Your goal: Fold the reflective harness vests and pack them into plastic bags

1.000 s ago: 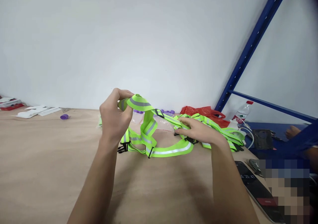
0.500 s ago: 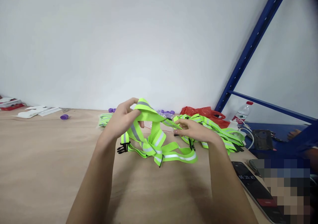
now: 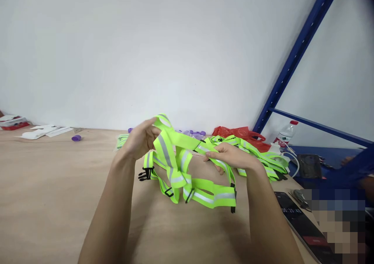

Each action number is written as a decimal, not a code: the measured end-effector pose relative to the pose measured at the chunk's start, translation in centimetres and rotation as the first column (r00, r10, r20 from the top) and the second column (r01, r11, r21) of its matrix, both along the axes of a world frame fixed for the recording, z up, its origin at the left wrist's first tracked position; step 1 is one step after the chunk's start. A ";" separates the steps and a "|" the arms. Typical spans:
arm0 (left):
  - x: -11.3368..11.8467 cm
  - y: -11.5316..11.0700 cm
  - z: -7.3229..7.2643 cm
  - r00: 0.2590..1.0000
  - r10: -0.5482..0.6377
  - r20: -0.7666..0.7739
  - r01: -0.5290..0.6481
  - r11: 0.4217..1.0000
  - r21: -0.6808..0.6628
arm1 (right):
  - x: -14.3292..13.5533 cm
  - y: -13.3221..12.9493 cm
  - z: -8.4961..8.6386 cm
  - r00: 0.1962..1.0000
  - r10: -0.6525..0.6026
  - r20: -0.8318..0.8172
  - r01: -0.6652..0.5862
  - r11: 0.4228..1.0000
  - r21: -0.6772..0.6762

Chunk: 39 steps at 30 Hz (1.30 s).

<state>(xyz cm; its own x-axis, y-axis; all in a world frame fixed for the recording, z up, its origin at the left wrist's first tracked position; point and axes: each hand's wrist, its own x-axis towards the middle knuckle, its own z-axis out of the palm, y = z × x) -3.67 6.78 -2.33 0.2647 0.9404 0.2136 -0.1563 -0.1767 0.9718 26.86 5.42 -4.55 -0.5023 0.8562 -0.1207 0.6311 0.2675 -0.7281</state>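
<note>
A tangle of neon yellow-green straps (image 3: 201, 195) with silver reflective stripes hangs between my hands just over the wooden table. My left hand (image 3: 143, 139) has its fingers closed on the upper loop of the straps. On the other side, my right hand (image 3: 226, 155) pinches a strap that runs down to the right end of the tangle. A black buckle (image 3: 146, 174) dangles at the left side, and small black sliders sit along the lower straps.
More neon straps (image 3: 263, 160) are heaped behind my right hand, near a red plastic bag (image 3: 241, 132) and a bottle (image 3: 288, 132). A phone (image 3: 300, 221) lies at the right table edge (image 3: 296, 238). A purple piece (image 3: 76, 138) and white papers (image 3: 43, 131) are at the left.
My left hand has shifted slightly left, with the upper loop turned. The lower straps have spread out and hang lower at the right, and a slider now shows at the lower left.
</note>
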 end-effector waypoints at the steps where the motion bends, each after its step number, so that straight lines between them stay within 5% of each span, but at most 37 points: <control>1: -0.3 0.3 0.1 0.999 0.028 0.044 -0.029 0.999 0.017 | 0.2 0.0 0.0 1.000 0.003 0.006 -0.003 1.000 0.007; 6: -1.0 1.0 0.0 0.962 0.265 0.062 -0.272 0.948 0.166 | 0.7 0.2 -0.1 0.995 0.008 -0.101 0.000 0.997 0.075; 10: 1.7 1.2 -1.3 0.947 0.232 -0.220 -0.152 0.932 0.330 | 0.6 0.2 0.0 0.981 0.052 -0.188 -0.030 0.992 0.121; 15: 5.7 2.0 -3.8 0.814 0.270 -0.515 0.032 0.863 0.504 | 0.6 -0.2 0.4 0.948 0.121 -0.294 -0.053 0.972 0.228; 22: 5.4 2.3 -4.2 0.707 0.165 -0.688 0.208 0.881 0.425 | 1.2 0.0 0.0 0.908 0.110 -0.404 0.005 0.962 0.272; 26: 4.5 2.1 -3.4 0.818 0.061 -0.572 0.135 0.946 0.295 | 1.4 0.4 -0.5 0.820 -0.010 -0.572 0.172 0.958 0.230; 30: 4.1 1.8 -3.0 0.944 -0.103 -0.314 0.161 0.973 0.167 | 0.9 0.8 -0.8 0.631 -0.127 -0.766 0.317 0.942 0.106; 34: 3.7 1.7 -3.0 0.930 -0.289 -0.226 0.306 0.951 0.041 | 0.1 0.8 -0.6 0.475 -0.143 -0.868 0.320 0.947 0.019; 39: 3.1 2.1 -3.2 0.885 -0.436 -0.163 0.434 0.899 -0.050 | 0.1 0.7 -0.5 0.436 -0.181 -0.881 0.337 0.941 -0.027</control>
<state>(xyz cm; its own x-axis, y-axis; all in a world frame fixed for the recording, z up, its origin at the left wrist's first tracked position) -0.60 8.83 -5.53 0.6784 0.7247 0.1209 -0.0520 -0.1167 0.9918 26.92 6.11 -5.00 -0.0313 0.9314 0.3627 -0.2423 0.3450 -0.9068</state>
